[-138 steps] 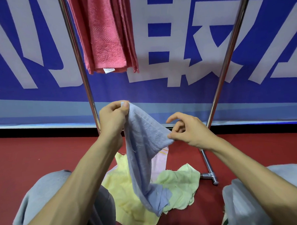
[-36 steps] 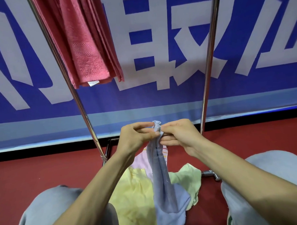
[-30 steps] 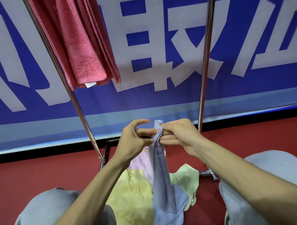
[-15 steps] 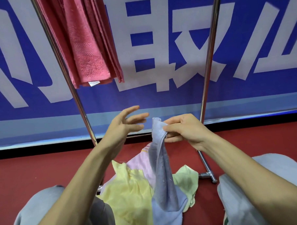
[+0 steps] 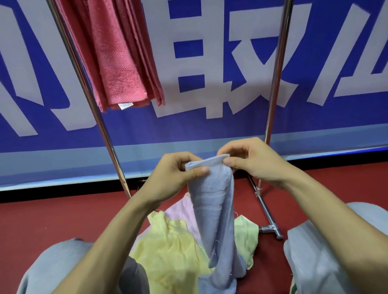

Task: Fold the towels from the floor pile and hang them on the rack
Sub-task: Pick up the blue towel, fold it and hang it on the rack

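Two hands pinch the top edge of the blue towel (image 5: 213, 208): left hand (image 5: 176, 176) on its left corner, right hand (image 5: 254, 164) on its right, cloth hanging below the grip onto the floor pile (image 5: 170, 248). I would level both corners and pull the edge taut before folding. Above the grip, the top of the rack (image 5: 274, 76) is cut off from my view.

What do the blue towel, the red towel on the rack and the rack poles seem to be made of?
Blue towel: soft terry cloth, probably cotton; matte, fuzzy nap, loose threads, limp drape.
Red towel: thicker terry, looped pile with a woven herringbone band and a sewn label.
Rack poles: metal, probably chromed or stainless steel; bright mirror-like highlights.
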Demonstrator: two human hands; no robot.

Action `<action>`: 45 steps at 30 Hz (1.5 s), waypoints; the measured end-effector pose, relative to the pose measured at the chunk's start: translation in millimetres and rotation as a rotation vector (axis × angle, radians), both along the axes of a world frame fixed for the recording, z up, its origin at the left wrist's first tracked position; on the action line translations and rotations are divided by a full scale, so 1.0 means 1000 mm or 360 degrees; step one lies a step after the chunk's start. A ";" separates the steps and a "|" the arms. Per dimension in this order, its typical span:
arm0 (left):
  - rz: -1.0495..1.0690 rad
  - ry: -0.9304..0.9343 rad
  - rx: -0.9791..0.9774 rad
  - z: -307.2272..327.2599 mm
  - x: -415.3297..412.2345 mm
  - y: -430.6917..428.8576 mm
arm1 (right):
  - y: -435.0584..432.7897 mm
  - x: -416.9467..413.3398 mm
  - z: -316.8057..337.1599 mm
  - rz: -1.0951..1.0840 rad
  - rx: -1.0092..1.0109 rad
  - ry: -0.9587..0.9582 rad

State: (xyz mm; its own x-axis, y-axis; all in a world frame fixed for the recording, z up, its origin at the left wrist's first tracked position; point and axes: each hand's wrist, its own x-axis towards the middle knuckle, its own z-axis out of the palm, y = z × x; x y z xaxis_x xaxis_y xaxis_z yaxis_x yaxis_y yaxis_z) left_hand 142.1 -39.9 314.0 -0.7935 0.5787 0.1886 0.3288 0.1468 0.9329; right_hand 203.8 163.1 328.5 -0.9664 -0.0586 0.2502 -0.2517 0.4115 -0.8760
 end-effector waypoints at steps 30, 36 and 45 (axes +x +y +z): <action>0.0769 0.1105 -0.0311 0.237 -0.031 0.009 | -0.028 -0.035 0.222 -0.0674 0.0041 0.0697; 0.0871 0.1433 0.0128 0.297 0.001 0.009 | -0.046 -0.024 0.287 -0.0741 -0.0221 0.0992; 0.1044 0.1404 0.0262 0.325 0.014 0.011 | -0.055 -0.013 0.318 -0.0804 -0.0063 0.1150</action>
State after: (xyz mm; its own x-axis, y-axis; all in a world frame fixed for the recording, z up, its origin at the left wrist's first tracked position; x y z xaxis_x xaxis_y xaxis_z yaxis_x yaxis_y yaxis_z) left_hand 155.7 -28.6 638.8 -0.4862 0.0117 0.8737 0.7907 0.4317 0.4342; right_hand 190.7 108.1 646.3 -0.4793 0.3547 0.8028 -0.5457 0.5959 -0.5891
